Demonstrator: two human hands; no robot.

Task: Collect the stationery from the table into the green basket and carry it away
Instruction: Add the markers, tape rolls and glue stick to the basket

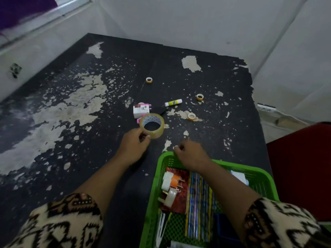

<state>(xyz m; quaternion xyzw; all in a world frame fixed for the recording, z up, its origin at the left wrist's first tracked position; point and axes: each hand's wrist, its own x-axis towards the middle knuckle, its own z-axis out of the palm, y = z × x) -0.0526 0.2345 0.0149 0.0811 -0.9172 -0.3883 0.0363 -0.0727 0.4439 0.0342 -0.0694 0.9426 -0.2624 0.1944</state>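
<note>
My left hand (135,142) pinches a large roll of clear tape (152,125) and holds it just above the black table (75,158). My right hand (189,154) hovers over the far rim of the green basket (154,185), fingers curled; whether it holds anything I cannot tell. The basket sits at the near right with a bundle of pencils (198,204), a red notebook (179,201) and white plugs (169,187) inside. On the table lie a glue stick (173,102), a pink-and-white box (141,110) and three small tape rolls (149,80), (199,97), (191,116).
The tabletop's black coating is peeled in pale patches. White walls (197,20) close in behind and to the right of the table. A red surface (302,163) lies past the table's right edge.
</note>
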